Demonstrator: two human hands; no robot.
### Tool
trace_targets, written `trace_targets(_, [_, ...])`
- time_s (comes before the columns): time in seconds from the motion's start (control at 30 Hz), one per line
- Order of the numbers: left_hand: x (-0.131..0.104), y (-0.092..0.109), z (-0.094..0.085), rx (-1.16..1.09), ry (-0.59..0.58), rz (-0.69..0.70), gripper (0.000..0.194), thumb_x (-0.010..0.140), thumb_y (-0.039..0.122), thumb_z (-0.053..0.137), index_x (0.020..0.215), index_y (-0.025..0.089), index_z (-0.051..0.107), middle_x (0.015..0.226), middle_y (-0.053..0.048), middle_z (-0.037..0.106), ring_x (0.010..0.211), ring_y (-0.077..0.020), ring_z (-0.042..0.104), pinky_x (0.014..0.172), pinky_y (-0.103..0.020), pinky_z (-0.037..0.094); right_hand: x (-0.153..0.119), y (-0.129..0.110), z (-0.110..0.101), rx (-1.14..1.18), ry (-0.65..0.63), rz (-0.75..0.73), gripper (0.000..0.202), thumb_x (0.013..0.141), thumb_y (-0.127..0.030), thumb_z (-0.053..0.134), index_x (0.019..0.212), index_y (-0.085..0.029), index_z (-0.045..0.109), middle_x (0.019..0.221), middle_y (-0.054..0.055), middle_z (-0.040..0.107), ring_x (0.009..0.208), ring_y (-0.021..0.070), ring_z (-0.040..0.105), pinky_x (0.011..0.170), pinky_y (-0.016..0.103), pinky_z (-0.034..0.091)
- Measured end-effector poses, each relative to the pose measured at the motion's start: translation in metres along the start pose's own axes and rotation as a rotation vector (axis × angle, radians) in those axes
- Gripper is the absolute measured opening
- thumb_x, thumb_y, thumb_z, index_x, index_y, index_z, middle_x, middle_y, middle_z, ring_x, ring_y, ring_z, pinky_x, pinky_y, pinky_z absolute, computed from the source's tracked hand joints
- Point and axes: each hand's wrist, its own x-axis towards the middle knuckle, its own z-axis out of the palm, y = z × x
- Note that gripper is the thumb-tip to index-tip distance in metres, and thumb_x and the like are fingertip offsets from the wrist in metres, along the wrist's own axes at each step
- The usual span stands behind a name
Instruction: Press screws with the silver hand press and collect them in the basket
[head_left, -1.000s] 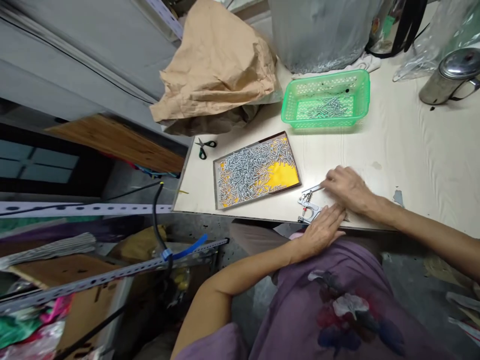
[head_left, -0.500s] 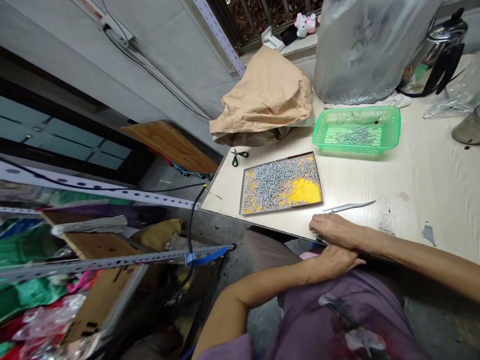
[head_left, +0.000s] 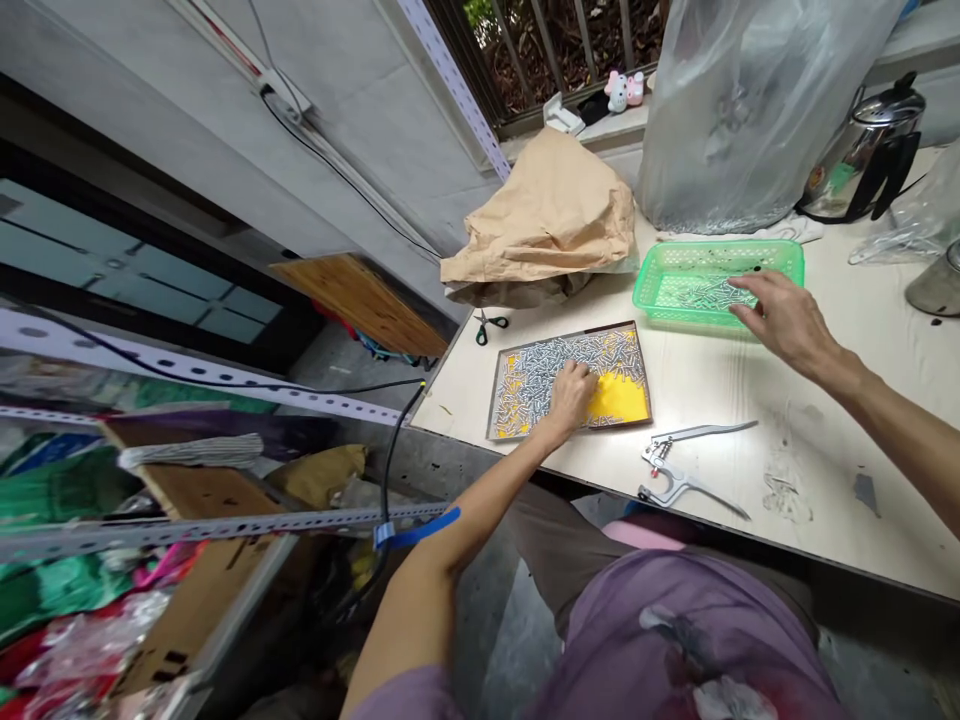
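Note:
My left hand (head_left: 573, 393) is over the shallow tray (head_left: 492, 420), its fingers closed among the small metal pins (head_left: 545, 372) spread on the yellow bottom (head_left: 622, 398). What those fingers hold, if anything, is too small to make out. My right hand (head_left: 780, 312) hovers at the right side of the green basket (head_left: 679, 318), thumb and fingers apart, near the metal pins (head_left: 709, 294) inside it. Metal hand pliers (head_left: 679, 487) lie with spread handles near the table's front edge, touched by neither hand.
Small scissors (head_left: 489, 326) lie left of the tray. Behind stand a brown paper bag (head_left: 551, 210), a large clear plastic bag (head_left: 750, 120) and a steel kettle (head_left: 862, 160). A metal cup (head_left: 937, 285) is at the right edge of the table (head_left: 832, 400).
Both hands have moved apart from the table's front edge, the left to the tray and the right to the green basket. The pliers now lie uncovered.

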Motion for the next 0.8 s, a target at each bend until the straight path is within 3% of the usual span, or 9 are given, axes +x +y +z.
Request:
trace_targets(0.13, [0.008,-0.01,0.002,0.032,-0.105,0.103,0.025,0.092,0.011,0.045,0.078,0.014,0.065,0.084,-0.012,0.06,0.089,-0.0242,0.049,0.07,-0.035,0.044,-0.047,-0.034,0.001,0.052,-0.103,-0.096,0.034,0.098,-0.032,0.04,0.117,-0.017,0.063,0.115,0.014,0.062,0.095,0.0247,0.064,0.075,0.039,0.055])
trace_targets(0.27, [0.015,-0.01,0.0,0.088,-0.167,0.192,0.023,0.091,0.009,0.046,0.078,0.012,0.064,0.087,-0.013,0.062,0.091,-0.0241,0.05,0.075,-0.036,0.044,-0.107,-0.077,0.005,0.125,-0.288,-0.198,0.033,0.101,-0.025,0.034,0.105,-0.016,0.066,0.1,0.009,0.066,0.083,0.0177,0.065,0.069,0.03,0.054])
trace_targets(0.37, [0.015,-0.005,-0.008,0.019,-0.138,0.18,0.02,0.089,0.008,0.048,0.077,0.012,0.064,0.088,-0.013,0.064,0.09,-0.0232,0.053,0.079,-0.036,0.045,-0.142,-0.095,0.009,0.096,-0.412,-0.21,0.03,0.1,-0.022,0.037,0.098,-0.017,0.066,0.089,0.007,0.065,0.075,0.0163,0.063,0.061,0.027,0.05])
trace_targets(0.5, [-0.009,0.022,-0.018,-0.388,-0.071,-0.001,0.013,0.084,0.012,0.055,0.079,0.015,0.067,0.08,-0.006,0.067,0.078,-0.0176,0.057,0.075,-0.031,0.047,-0.166,-0.102,0.009,0.06,-0.484,-0.151,0.024,0.099,-0.023,0.041,0.099,-0.018,0.065,0.086,0.006,0.063,0.072,0.0159,0.06,0.059,0.027,0.045])
trace_targets(0.63, [-0.052,0.064,-0.019,-0.917,-0.363,-0.288,0.012,0.078,0.025,0.066,0.076,0.014,0.068,0.065,0.0,0.064,0.054,-0.01,0.052,0.053,-0.021,0.041,-0.175,-0.104,0.009,0.05,-0.509,-0.114,0.022,0.099,-0.022,0.043,0.097,-0.016,0.064,0.085,0.007,0.062,0.071,0.0162,0.059,0.059,0.027,0.042])
trace_targets(0.7, [-0.067,0.081,-0.014,-1.071,-0.503,-0.474,0.016,0.076,0.028,0.068,0.072,0.012,0.066,0.054,0.003,0.057,0.045,-0.0073,0.044,0.044,-0.019,0.034,-0.177,-0.105,0.011,0.054,-0.525,-0.102,0.022,0.098,-0.019,0.043,0.095,-0.015,0.064,0.085,0.007,0.062,0.072,0.0163,0.059,0.059,0.027,0.04])
trace_targets(0.8, [-0.076,0.095,-0.005,-1.193,-0.585,-0.669,0.021,0.073,0.031,0.071,0.067,0.012,0.063,0.046,0.007,0.048,0.038,-0.0048,0.036,0.038,-0.018,0.025,-0.179,-0.106,0.014,0.055,-0.527,-0.089,0.022,0.098,-0.017,0.043,0.095,-0.014,0.064,0.085,0.007,0.062,0.071,0.0161,0.058,0.059,0.027,0.038])
